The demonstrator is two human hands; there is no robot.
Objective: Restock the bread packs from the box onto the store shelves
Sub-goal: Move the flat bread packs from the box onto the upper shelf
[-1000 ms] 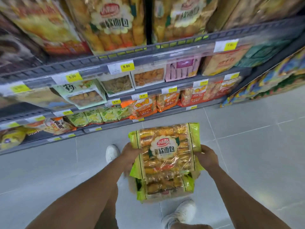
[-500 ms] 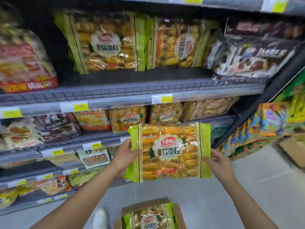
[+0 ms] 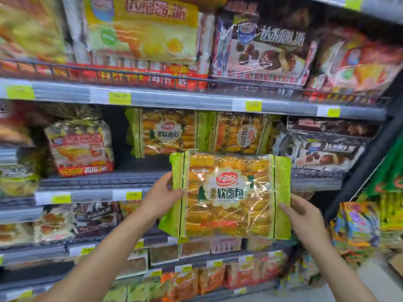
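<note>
Store aisle, stocked shelves fill the view; edges of the frame are blurred. You hold one bread pack (image 3: 229, 195) upright in the air, label facing you, in front of the middle shelf (image 3: 104, 182). It sits just below and ahead of two matching bread packs on the shelf (image 3: 168, 132), overlapping their lower edges from this angle; can't tell if it touches them. Your left hand (image 3: 162, 196) grips the pack's left green seam, thumb on the front, fingers wrapped behind and hidden. Your right hand (image 3: 303, 216) grips the lower right seam, thumb on the front edge, fingers curled behind. Both hands are closed on the pack, no slack visible.

Left of the matching packs is a bare dark stretch of shelf, then a red-and-yellow pack (image 3: 80, 147) near the left end. Right of them, dark chocolate-cake packs (image 3: 327, 144) toward the right end. Upper shelf (image 3: 196, 101) carries large yellow and dark packs behind a wire rail, with yellow price tags (image 3: 253, 106) along its front edge. Lower shelves hold smaller mixed snacks, too blurred to read.
</note>
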